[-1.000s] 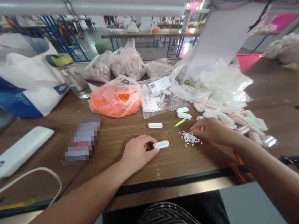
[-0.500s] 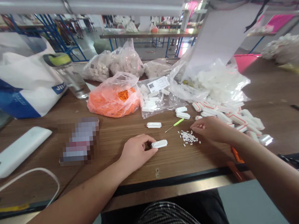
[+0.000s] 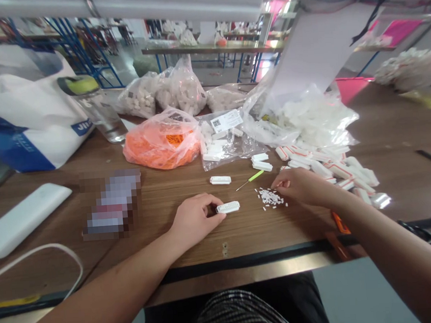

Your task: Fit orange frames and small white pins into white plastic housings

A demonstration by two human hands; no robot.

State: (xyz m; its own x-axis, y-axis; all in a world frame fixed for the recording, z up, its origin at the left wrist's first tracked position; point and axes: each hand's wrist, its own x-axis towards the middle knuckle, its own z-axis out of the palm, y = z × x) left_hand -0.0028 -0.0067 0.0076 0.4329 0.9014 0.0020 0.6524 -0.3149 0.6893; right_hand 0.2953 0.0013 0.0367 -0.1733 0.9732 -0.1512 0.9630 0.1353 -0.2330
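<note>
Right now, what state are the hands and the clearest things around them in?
Left hand: pinching a white case
Right hand: bunched, hold unclear
White case: held at one end
Small pieces: loose, heaped
Green tool: lying flat
Bottle: lid on
Orange bag: bulging

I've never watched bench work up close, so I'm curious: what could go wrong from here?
The small white pieces lie loose in a pile, so the right hand beside them might scatter some.
The left hand grips the white plastic part near one end, so it could tilt if pushed.
The green-handled tool lies between the hands; its thin shaft might poke a finger.
</note>
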